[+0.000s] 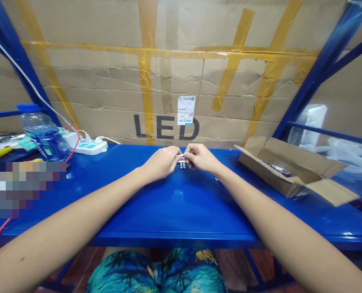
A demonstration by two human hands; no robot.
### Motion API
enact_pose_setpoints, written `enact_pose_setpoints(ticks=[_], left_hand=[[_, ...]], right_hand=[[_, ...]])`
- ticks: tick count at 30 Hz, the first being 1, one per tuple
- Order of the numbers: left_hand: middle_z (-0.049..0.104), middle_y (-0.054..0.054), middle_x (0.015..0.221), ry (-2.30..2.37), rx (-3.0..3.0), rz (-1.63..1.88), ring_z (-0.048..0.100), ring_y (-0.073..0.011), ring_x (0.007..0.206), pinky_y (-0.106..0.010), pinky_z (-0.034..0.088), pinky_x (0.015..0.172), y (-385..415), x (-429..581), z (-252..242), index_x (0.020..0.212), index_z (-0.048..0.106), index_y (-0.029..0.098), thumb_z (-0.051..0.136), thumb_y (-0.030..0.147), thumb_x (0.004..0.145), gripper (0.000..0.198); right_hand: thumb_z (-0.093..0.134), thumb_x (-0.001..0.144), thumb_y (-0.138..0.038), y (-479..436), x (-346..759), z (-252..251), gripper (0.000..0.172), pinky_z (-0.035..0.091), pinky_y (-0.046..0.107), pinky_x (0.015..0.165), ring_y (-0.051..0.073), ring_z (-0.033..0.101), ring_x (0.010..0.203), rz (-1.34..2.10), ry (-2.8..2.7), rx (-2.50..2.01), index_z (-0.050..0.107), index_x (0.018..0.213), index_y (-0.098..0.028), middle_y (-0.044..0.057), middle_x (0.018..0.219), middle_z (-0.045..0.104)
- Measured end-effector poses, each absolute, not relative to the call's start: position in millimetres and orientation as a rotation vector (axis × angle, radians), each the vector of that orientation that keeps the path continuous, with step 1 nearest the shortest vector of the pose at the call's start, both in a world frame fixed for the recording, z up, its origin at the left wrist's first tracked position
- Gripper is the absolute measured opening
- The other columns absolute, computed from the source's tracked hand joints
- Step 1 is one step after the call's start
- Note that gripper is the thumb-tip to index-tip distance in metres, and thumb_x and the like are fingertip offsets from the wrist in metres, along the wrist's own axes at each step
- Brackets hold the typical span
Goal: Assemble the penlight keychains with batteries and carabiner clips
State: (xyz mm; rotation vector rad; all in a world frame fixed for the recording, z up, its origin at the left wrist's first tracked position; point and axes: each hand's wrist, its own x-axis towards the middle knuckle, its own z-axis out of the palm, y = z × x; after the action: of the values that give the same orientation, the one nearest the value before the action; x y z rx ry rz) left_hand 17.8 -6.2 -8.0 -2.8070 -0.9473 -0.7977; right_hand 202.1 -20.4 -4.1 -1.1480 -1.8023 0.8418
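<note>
Both hands meet near the back middle of the blue table (174,207). My left hand (164,162) is closed on the left side of a small white and red object (181,158). At its right side, my right hand (199,157) pinches the same object between bent fingers. Small dark pieces with light round ends (182,166) show just below it; whether they are joined to it I cannot tell. A few small dark and red items (219,181) lie on the table, partly hidden by my right forearm.
An open cardboard box (269,179) with items inside stands at the right. At the left are a blue-capped bottle (46,136), a white power strip (91,147) and red and white cables. A large cardboard sheet marked LED (107,89) rises behind the table.
</note>
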Motion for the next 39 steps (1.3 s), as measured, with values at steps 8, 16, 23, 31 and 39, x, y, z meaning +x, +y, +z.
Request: enact_pose_setpoints(ticks=[8, 16, 23, 31, 39], left_hand=[[0.058, -0.009, 0.097, -0.84, -2.783, -0.863, 0.057, -0.0223, 0.089, -0.036, 0.048, 0.079, -10.2, 20.5, -10.0, 0.098, 0.051, 0.017, 0.042, 0.022, 0.095, 0.012], [0.06, -0.013, 0.095, -0.997, -2.751, -0.805, 0.058, -0.0234, 0.091, -0.039, 0.049, 0.087, -7.9, 25.1, -8.0, 0.087, 0.058, 0.014, 0.033, 0.017, 0.096, 0.027], [0.07, -0.011, 0.093, -1.066, -2.764, -0.736, 0.065, -0.0248, 0.087, -0.037, 0.049, 0.076, -10.7, 20.4, -5.6, 0.096, 0.062, 0.016, 0.04, 0.026, 0.098, 0.024], [0.068, -0.01, 0.089, -0.911, -2.707, -0.734, 0.064, -0.0224, 0.083, -0.033, 0.047, 0.072, -12.1, 21.2, -8.3, 0.092, 0.058, 0.015, 0.037, 0.025, 0.1, 0.025], [0.069, -0.008, 0.091, -1.037, -2.709, -0.888, 0.064, -0.0221, 0.084, -0.033, 0.047, 0.072, -12.3, 23.1, -4.7, 0.092, 0.057, 0.018, 0.042, 0.03, 0.098, 0.02]], right_hand=[[0.051, 0.088, -0.009, -29.6, 200.1, 4.9, 0.022, 0.045, 0.023, 0.044, 0.011, 0.055, 0.045, 1.023, -1.728, -1.161, 0.049, 0.068, -0.018, -0.001, 0.053, 0.056], [0.052, 0.088, -0.007, -24.4, 198.1, 1.2, 0.022, 0.043, 0.022, 0.039, 0.012, 0.056, 0.044, 0.857, -1.767, -1.198, 0.049, 0.07, -0.019, -0.002, 0.052, 0.057], [0.052, 0.086, -0.008, -27.8, 198.0, 2.3, 0.025, 0.044, 0.022, 0.041, 0.011, 0.054, 0.043, 1.006, -1.679, -1.221, 0.049, 0.064, -0.018, -0.001, 0.05, 0.055], [0.055, 0.077, -0.007, -29.8, 199.9, 4.3, 0.024, 0.038, 0.022, 0.039, 0.01, 0.046, 0.041, 1.257, -1.507, -1.187, 0.047, 0.058, -0.018, -0.001, 0.047, 0.046], [0.064, 0.086, -0.026, -26.6, 204.8, 7.7, 0.022, 0.046, 0.024, 0.045, 0.012, 0.055, 0.049, 1.032, -1.714, -1.121, 0.05, 0.071, -0.019, 0.001, 0.058, 0.056]])
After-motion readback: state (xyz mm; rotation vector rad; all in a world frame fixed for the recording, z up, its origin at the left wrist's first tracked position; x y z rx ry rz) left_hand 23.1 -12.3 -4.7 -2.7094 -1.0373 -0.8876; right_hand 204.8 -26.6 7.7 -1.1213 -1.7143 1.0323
